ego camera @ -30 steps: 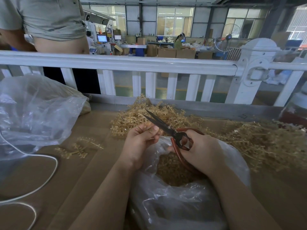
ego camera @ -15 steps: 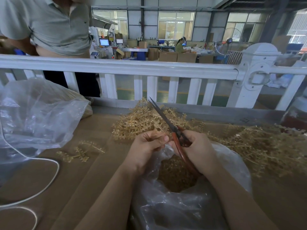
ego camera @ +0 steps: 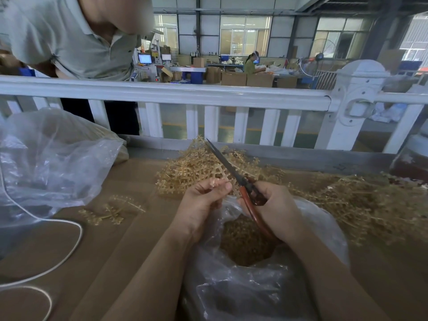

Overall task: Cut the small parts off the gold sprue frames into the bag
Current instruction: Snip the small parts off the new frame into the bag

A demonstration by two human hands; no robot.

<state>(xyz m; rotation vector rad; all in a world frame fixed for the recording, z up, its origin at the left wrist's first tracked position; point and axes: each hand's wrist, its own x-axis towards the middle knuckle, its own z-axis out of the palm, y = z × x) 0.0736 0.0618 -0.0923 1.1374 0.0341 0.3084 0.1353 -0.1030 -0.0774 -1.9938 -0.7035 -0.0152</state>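
Right hand (ego camera: 275, 209) grips red-handled scissors (ego camera: 240, 181) — blades closed, tip pointing up-left. Left hand (ego camera: 203, 202) pinches small gold piece (ego camera: 212, 182) above open clear bag (ego camera: 254, 283) holding cut parts. Gold sprue frames (ego camera: 361, 200) heaped behind — cardboard tabletop (ego camera: 111, 246).

Glossy clear plastic bag (ego camera: 254, 297), matt cardboard tabletop (ego camera: 115, 256), dark metal scissors (ego camera: 228, 166).

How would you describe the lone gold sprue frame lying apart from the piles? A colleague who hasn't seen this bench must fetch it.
Start at the big crumpled clear bag on the left of the brown table. In front of it, beside the white cable, lies one flat gold sprue frame, alone on bare tabletop, unlike the heaped piles further back.
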